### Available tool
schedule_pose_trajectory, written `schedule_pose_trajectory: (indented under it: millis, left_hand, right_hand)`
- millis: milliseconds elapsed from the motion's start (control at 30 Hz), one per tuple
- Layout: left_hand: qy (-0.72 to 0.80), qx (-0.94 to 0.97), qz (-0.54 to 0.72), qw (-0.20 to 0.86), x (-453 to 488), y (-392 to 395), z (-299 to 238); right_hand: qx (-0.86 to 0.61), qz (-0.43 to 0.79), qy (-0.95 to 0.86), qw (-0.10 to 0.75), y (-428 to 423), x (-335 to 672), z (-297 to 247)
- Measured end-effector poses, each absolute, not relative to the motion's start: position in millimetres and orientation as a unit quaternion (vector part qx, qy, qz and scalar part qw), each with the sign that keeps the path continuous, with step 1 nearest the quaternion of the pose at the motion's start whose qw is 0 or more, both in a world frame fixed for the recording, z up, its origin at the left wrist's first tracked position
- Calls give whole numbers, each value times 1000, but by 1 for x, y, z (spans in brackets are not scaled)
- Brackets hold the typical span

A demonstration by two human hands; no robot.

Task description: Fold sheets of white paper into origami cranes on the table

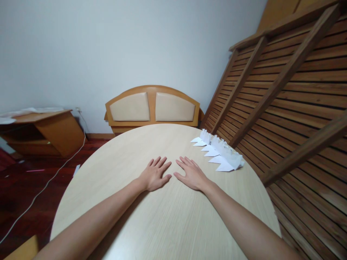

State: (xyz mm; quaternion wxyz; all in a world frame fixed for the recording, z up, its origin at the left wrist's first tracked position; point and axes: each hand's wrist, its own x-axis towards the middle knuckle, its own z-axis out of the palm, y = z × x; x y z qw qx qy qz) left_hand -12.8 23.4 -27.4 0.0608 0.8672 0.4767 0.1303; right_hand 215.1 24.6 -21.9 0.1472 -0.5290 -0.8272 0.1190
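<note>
My left hand (155,174) lies flat, palm down, on the round pale wooden table (141,224), fingers stretched out and holding nothing. My right hand (191,173) rests flat beside it, palm down, fingers spread, also holding nothing. The two hands sit close together near the table's middle, with a small gap between them. A row of several folded white paper pieces (219,151) runs along the table's right edge, a short way beyond my right hand and not touched by it.
A slatted wooden frame (292,101) leans along the right side of the table. A padded wooden headboard (152,106) stands behind the table against the wall. A wooden cabinet (46,131) sits at left, with a white cable (46,186) trailing over the dark floor.
</note>
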Motion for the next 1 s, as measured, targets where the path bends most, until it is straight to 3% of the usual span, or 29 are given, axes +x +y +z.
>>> schedule_pose_trajectory:
  millis: [333, 500, 667, 767, 900, 1000]
  left_hand:
    - [471, 868, 141, 69, -17, 23, -28]
    - [468, 869, 143, 69, -19, 23, -29]
    - [473, 867, 144, 61, -18, 21, -29]
    - [472, 868, 146, 55, -18, 21, -29]
    - [471, 867, 155, 47, -17, 22, -27]
    - [463, 864, 194, 52, -13, 17, -19]
  right_hand:
    - [-513, 104, -834, 173, 23, 219, -26]
    - [-515, 1, -809, 285, 30, 243, -5]
    - [-674, -172, -597, 400, 24, 301, 34]
    - [-773, -170, -501, 350, 18, 337, 38]
    - [-841, -34, -494, 217, 15, 360, 35]
    - [-789, -11, -574, 220, 11, 345, 47]
